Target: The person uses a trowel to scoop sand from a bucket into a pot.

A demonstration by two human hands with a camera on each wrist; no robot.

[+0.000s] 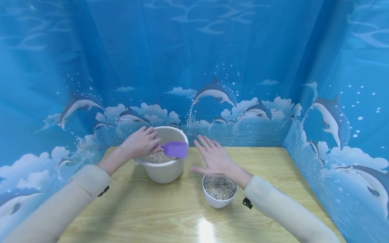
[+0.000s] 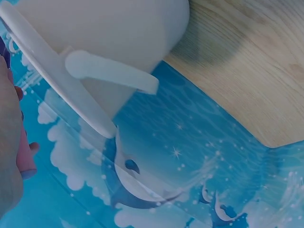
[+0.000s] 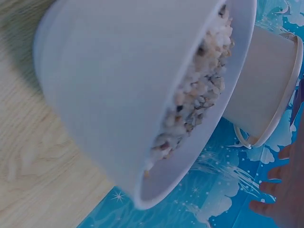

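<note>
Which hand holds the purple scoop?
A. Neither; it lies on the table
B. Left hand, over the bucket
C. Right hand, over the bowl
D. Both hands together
B: the left hand grips the scoop over the bucket, while the right hand hovers flat above the bowl.

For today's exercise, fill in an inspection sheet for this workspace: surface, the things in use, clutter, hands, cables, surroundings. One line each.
Surface: light wooden table, with a bright glare spot near its front edge.
Things in use: white bucket holding gravel-like grains; purple scoop over its opening; small white bowl filled with the same grains.
Clutter: nothing seen.
Hands: left hand grips the scoop's handle at the bucket rim; right hand hovers flat, fingers spread, above the bowl.
Cables: nothing seen; a small black tab shows at each cream sleeve cuff.
Surroundings: blue dolphin-print curtain encloses the table on three sides.
</note>
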